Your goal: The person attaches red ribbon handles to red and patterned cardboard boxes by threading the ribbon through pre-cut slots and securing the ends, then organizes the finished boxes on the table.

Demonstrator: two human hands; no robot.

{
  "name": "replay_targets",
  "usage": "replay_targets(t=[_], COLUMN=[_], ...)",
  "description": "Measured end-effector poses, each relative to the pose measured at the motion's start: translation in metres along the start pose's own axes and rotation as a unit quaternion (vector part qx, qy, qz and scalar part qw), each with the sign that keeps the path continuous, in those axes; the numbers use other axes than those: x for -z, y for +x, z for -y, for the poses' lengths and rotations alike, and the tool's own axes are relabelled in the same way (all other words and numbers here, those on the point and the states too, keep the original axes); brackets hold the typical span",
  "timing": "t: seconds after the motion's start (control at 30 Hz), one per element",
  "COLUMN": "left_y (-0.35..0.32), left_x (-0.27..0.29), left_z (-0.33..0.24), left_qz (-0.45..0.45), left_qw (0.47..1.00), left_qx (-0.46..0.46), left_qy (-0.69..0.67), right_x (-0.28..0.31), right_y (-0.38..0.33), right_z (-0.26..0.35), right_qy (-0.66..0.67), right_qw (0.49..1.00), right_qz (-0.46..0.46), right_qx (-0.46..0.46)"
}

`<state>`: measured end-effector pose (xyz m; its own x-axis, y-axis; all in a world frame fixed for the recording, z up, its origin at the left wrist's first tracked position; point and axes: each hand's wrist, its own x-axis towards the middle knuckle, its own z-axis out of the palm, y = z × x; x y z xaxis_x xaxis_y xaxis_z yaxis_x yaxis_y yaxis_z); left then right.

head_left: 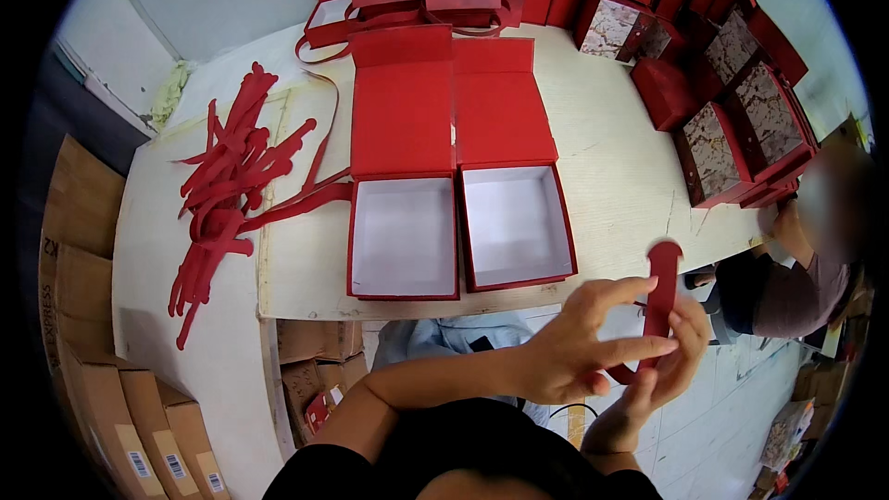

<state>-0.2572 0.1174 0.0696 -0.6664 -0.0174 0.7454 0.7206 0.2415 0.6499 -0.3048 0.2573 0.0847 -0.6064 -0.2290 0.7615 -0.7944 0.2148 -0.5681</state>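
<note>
A red ribbon (661, 301) with a wide rounded end stands upright between my hands, right of the open boxes and past the table's front edge. My right hand (681, 352) is closed around it from the right. My left hand (593, 329) grips it from the left with fingers partly spread, one lying across the front. Lower down, the ribbon curls below that finger. Two red boxes with white insides, a left box (350, 250) and a right box (567, 222), sit side by side with their lids raised away from me.
A tangled pile of red ribbons (222, 194) lies on the table's left, one strand reaching the left box. Red boxes with patterned panels (727, 153) are stacked right and at the back. Cardboard cartons (130, 417) stand lower left. Another person (787, 287) sits at right.
</note>
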Motion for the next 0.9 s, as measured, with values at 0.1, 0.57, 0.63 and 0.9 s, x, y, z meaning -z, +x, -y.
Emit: replay_targets(t=[0.1,0.57,0.63,0.9], left_y=[-0.012,-0.027,-0.032,-0.037], left_x=[-0.020,0.042,0.056,0.058], left_z=[0.014,0.004,0.006,0.021], left_qz=[-0.025,0.028,0.023,0.106], left_qw=[0.998,0.985,0.964,0.864], left_qx=[0.008,0.114,0.116,0.230], left_qy=[0.050,0.126,0.238,0.435], right_x=[-0.007,-0.007,-0.004,-0.027], right_y=[-0.019,-0.005,0.002,-0.015], right_z=[-0.011,-0.043,-0.054,-0.088], right_qy=[-0.207,0.103,0.037,0.251], right_qw=[0.963,0.983,0.967,0.849], right_qz=[-0.103,0.144,0.212,0.282], right_qx=[0.137,-0.054,-0.136,-0.370])
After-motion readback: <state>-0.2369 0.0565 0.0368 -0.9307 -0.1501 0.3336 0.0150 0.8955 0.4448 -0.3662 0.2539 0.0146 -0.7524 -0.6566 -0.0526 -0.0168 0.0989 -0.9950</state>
